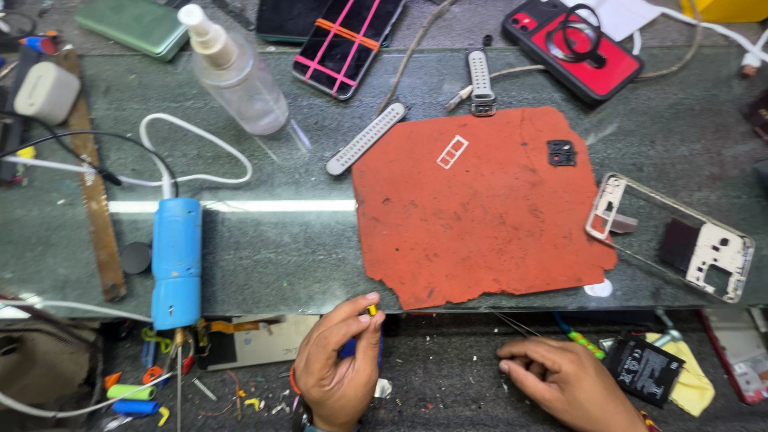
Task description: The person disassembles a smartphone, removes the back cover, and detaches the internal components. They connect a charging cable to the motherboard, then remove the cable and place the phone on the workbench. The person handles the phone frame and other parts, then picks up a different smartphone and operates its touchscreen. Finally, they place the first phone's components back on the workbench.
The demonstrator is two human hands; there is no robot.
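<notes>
My left hand (340,364) is below the glass table's front edge, its fingertips pinched on a tiny yellow-tipped part (371,309). My right hand (560,376) is lower right, fingers closed on thin metal tweezers (512,324) that point up-left. Above both hands lies a worn orange work mat (472,216) on the glass table (272,248). On the mat sit a small white rectangular frame (452,152) and a small black camera-lens piece (562,152).
A blue cylindrical tool (176,260) lies at left with a white cable. A clear spray bottle (236,76), grey watch straps (366,138), a red-cased phone (572,48), a phone mid-frame (672,236), a black battery (642,368) and a metal ruler (96,200) surround the mat.
</notes>
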